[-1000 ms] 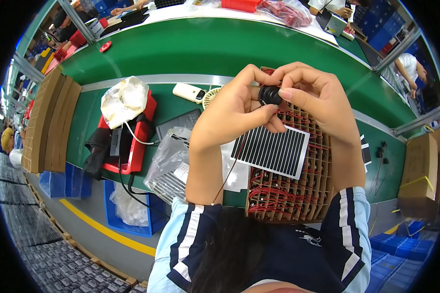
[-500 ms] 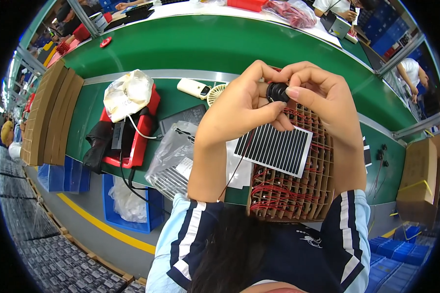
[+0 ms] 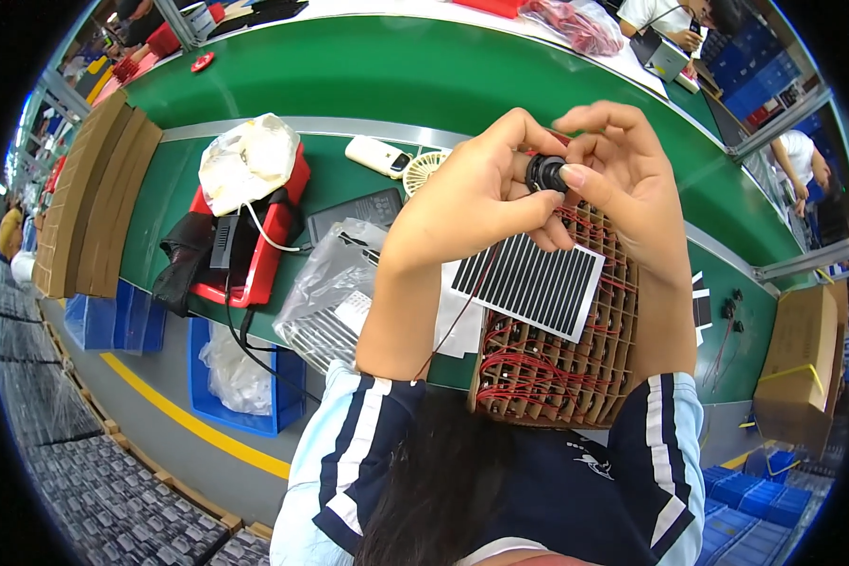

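Note:
Above the far part of a divided cardboard box, my left hand [image 3: 476, 193] grips a small black ribbed round part [image 3: 545, 174] between thumb and fingers. A thin dark red wire [image 3: 462, 316] hangs below this hand. From the other side my right hand [image 3: 623, 170] presses its thumb against the part. Its index finger is raised away, and its other fingers curl behind, partly hidden. Beneath the hands, the box [image 3: 623, 363] holds several small black parts with red wires in its compartments. A sheet with black strips [image 3: 528, 283] lies across it.
Left on the green bench are a red bin [image 3: 278, 250], a plastic bag [image 3: 325, 283], a white handheld device [image 3: 377, 156] and a small fan [image 3: 426, 170]. Loose black parts [image 3: 732, 307] lie right. Cardboard [image 3: 85, 203] stands far left; a carton [image 3: 792, 349] stands right.
My right index finger has lifted and its fingers have spread a little, while the thumb stays on the part. My left hand keeps its grip. The view has shifted slightly.

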Motion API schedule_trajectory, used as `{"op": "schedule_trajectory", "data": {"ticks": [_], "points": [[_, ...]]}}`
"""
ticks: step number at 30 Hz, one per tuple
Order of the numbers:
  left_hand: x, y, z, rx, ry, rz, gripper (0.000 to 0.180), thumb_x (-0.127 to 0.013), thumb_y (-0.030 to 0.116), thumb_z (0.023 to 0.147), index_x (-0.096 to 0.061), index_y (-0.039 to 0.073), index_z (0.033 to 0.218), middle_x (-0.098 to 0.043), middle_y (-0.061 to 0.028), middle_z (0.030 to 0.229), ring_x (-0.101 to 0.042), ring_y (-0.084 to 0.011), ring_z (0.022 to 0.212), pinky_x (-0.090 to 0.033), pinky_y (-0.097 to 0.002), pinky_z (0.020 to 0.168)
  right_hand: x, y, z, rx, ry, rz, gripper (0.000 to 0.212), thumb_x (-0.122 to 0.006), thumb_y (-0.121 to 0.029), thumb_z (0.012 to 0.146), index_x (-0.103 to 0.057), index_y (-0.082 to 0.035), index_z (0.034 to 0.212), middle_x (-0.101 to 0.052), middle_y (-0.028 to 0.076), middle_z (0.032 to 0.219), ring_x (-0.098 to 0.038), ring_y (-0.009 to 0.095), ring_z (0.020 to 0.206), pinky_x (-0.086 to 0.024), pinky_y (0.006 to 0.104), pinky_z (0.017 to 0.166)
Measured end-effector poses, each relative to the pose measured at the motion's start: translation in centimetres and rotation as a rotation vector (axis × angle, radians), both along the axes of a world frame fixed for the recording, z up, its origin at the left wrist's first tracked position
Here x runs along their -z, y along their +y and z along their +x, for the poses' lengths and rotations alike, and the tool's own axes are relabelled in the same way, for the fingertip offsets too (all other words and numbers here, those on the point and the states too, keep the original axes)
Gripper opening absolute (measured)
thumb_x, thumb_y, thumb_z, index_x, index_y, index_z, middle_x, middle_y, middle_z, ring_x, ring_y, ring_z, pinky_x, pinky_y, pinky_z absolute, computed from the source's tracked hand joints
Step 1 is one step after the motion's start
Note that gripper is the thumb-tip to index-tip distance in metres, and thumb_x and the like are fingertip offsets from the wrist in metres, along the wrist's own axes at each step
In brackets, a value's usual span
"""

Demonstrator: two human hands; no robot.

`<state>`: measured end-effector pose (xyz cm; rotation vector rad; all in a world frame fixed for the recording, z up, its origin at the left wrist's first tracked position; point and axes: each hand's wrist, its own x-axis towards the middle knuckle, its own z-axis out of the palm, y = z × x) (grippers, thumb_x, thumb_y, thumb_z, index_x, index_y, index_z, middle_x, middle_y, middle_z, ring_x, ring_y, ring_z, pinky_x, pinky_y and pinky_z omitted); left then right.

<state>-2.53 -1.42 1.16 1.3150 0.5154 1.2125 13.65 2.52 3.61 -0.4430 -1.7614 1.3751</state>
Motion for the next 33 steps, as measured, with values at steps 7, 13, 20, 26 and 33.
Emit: {"op": "schedule_trajectory", "data": {"ticks": [7, 13, 20, 26, 33], "points": [[1.1, 0.7, 0.0, 0.036, -0.12, 0.05, 0.027, -0.05, -0.002, 0.081, -0.034, -0.001, 0.103, -0.054, -0.0166, 0.083, -0.063, -0.023, 0.068, -0.054, -0.0284, 0.058, 1.4, 0.7, -0.6, -0.134, 0.054, -0.09, 0.051, -0.058, -0.001, 0.076, -0.035, -0.003, 0.122, -0.044, 0.007, 0.102, -0.046, 0.012, 0.091, -0.04, 0.0242, 0.08], [1.4, 0.6, 0.4, 0.0, 0.061, 0.014, 0.028, -0.048, -0.005, 0.078, -0.035, -0.002, 0.103, -0.054, -0.0143, 0.082, -0.063, -0.0211, 0.07, -0.054, -0.0266, 0.056, 3.0, 0.4, -0.2, -0.118, 0.122, -0.286, 0.05, -0.059, -0.006, 0.074, -0.036, -0.005, 0.119, -0.04, 0.01, 0.115, -0.046, 0.018, 0.099, -0.042, 0.0281, 0.081], [0.7, 0.3, -0.1, -0.028, 0.149, 0.085, 0.03, -0.049, -0.007, 0.076, -0.036, -0.002, 0.102, -0.054, -0.0163, 0.088, -0.063, -0.022, 0.071, -0.054, -0.0264, 0.057, 3.1, 0.3, -1.4, -0.207, 0.165, -0.462, 0.07, -0.06, -0.015, 0.067, -0.026, -0.009, 0.127, -0.034, 0.015, 0.124, -0.046, 0.019, 0.1, -0.045, 0.0259, 0.075], [1.7, 0.8, 0.5, 0.024, 0.073, 0.019, 0.029, -0.048, -0.009, 0.076, -0.037, -0.002, 0.102, -0.051, -0.0158, 0.089, -0.063, -0.0229, 0.072, -0.054, -0.0274, 0.058, 4.4, 0.8, -0.8, -0.305, 0.163, -0.605, 0.067, -0.06, -0.018, 0.07, -0.025, -0.001, 0.124, -0.048, 0.015, 0.096, -0.054, 0.014, 0.058, -0.047, 0.0241, 0.045], [2.0, 2.3, 0.6, 0.016, 0.095, 0.028, 0.026, -0.047, -0.008, 0.078, -0.034, 0.0, 0.099, -0.053, -0.0134, 0.084, -0.062, -0.0197, 0.068, -0.053, -0.0268, 0.057, 4.7, 1.6, -0.8, -0.239, 0.169, -0.626, 0.043, -0.054, -0.016, 0.08, -0.04, 0.003, 0.117, -0.05, 0.007, 0.067, -0.045, 0.009, 0.041, -0.038, 0.0198, 0.037]]}}
